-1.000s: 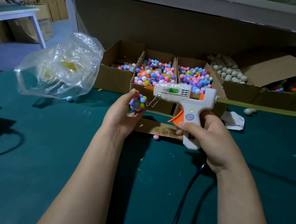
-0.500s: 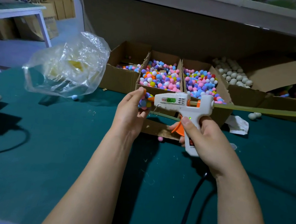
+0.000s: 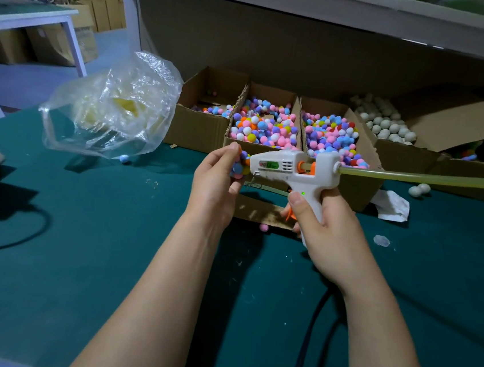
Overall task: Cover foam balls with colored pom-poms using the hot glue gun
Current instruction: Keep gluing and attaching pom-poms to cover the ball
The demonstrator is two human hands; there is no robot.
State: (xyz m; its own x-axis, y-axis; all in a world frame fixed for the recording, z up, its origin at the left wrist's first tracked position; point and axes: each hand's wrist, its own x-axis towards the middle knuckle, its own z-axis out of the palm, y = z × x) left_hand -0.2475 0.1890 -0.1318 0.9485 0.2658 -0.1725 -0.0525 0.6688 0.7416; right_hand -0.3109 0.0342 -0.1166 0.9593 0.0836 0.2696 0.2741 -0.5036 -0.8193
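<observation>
Now that the nozzle of the glue gun [image 3: 290, 169], gripped by the right hand [image 3: 328, 234], has reached the pom-pom-covered foam ball [image 3: 241, 167] pinched in the left hand [image 3: 213, 186], fresh glue probably comes next.

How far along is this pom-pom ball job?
Done: the ball in the left hand already wears many pom-poms. In hand: the right hand holds the glue gun, nozzle at the ball. Left: many bare white foam balls wait in a box.
</observation>
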